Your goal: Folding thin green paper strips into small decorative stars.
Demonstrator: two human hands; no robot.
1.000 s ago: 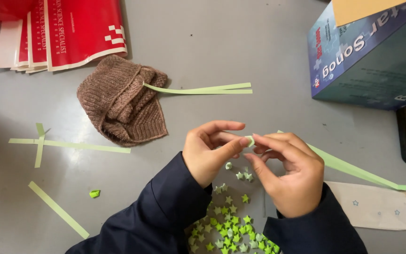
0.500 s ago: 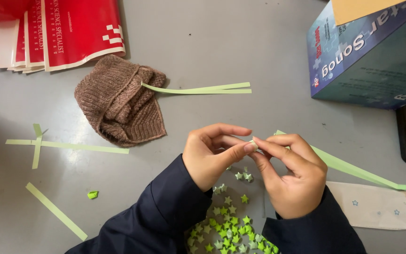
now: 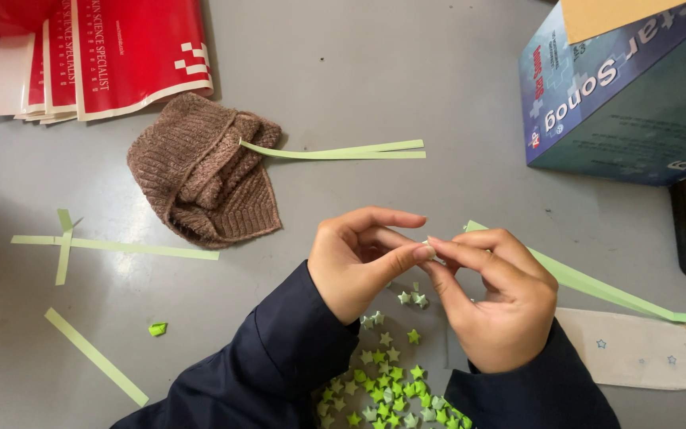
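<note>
My left hand point(image 3: 355, 266) and my right hand point(image 3: 495, 303) meet fingertip to fingertip over the grey table point(image 3: 375, 87). Together they pinch the near end of a long light-green paper strip point(image 3: 597, 287), which trails to the right behind my right hand. The pinched part is mostly hidden by the fingers. Below my hands, between my dark blue sleeves, lies a pile of several small green folded paper stars point(image 3: 387, 381).
A brown knitted hat point(image 3: 200, 171) lies at centre left with a pair of green strips point(image 3: 343, 150) beside it. More green strips point(image 3: 113, 246) and a green scrap point(image 3: 157, 328) lie left. Red booklets point(image 3: 113, 52) sit top left, a blue box point(image 3: 629, 87) top right, a pale pouch point(image 3: 637, 349) right.
My fingertips have closed together on the strip's end, and my hands have shifted only slightly. Nothing else on the table has moved.
</note>
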